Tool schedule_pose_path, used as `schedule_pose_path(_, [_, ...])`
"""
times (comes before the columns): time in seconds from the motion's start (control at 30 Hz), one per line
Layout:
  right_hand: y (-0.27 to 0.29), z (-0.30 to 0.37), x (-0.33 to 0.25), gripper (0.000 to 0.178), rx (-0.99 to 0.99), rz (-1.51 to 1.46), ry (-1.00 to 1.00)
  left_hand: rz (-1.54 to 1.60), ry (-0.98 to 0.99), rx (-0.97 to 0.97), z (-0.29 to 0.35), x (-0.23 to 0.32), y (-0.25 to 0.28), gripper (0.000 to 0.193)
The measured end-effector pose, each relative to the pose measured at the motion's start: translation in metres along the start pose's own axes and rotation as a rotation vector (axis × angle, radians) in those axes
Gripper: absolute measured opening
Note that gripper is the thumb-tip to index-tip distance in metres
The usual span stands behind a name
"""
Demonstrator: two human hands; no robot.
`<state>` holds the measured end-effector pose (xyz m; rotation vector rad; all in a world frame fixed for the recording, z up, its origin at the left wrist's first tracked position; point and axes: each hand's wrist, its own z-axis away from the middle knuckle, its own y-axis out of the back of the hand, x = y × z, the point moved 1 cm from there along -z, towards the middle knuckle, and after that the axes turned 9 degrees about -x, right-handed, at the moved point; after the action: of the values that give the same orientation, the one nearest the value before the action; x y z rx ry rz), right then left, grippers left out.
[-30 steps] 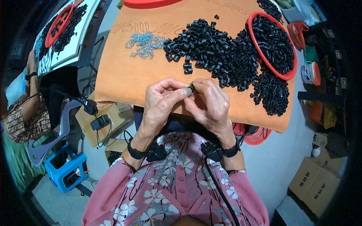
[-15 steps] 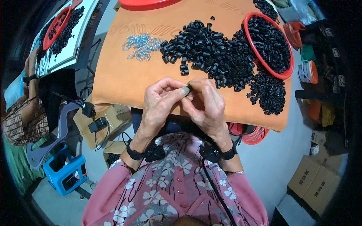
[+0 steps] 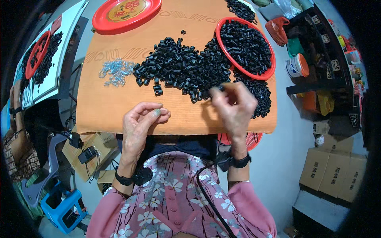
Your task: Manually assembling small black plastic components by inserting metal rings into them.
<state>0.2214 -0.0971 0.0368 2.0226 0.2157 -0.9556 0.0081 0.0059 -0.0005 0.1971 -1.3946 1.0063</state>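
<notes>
My left hand (image 3: 142, 125) is just above the orange cloth, thumb pressed to curled fingers; anything inside the pinch is hidden. My right hand (image 3: 235, 104), blurred by motion, is over the right side of the cloth with thumb and fingers drawn together. What it may hold is too smeared to name. Beyond it spreads a heap of short black plastic tubes (image 3: 186, 65). To the right lies a pile of smaller black parts (image 3: 260, 99), partly covered by my right hand. A small pile of silvery coil springs (image 3: 116, 72) lies left of the tubes.
A red-rimmed tray (image 3: 271, 65) full of black parts stands at the right of the orange-covered table (image 3: 107, 107). Farther back are a red plate-like tray (image 3: 104, 28) and more black pieces (image 3: 241, 11). Another person's arm (image 3: 18, 103) shows at far left beside a white table.
My hands, together at a small dark piece before, have parted. The right has moved right toward the black parts; the left stays near the front edge. The view has shifted.
</notes>
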Motion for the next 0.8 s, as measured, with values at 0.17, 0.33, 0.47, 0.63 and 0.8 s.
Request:
schedule_pose_path(0.17, [0.032, -0.053, 0.037, 0.032, 0.320, 0.301, -0.008, 0.010, -0.001, -0.010, -0.003, -0.004, 0.002, 0.018])
schedule_pose_path(0.33, [0.028, -0.049, 0.042, 0.031, 0.223, 0.092, -0.113, 0.005, 0.009, 0.009, -0.003, -0.002, 0.003, 0.017])
schedule_pose_path(0.47, [0.011, -0.013, 0.010, 0.012, 0.131, -0.101, -0.225, -0.001, 0.030, -0.002, -0.003, 0.001, -0.004, 0.016])
schedule_pose_path(0.63, [-0.038, 0.020, -0.037, 0.005, -0.273, -0.193, -0.085, -0.018, 0.034, 0.035, 0.004, 0.008, 0.002, 0.015])
schedule_pose_path(0.8, [-0.072, 0.020, -0.051, 0.009, -0.332, -0.277, 0.057, -0.585, -0.215, 0.264, -0.013, 0.024, 0.012, 0.016])
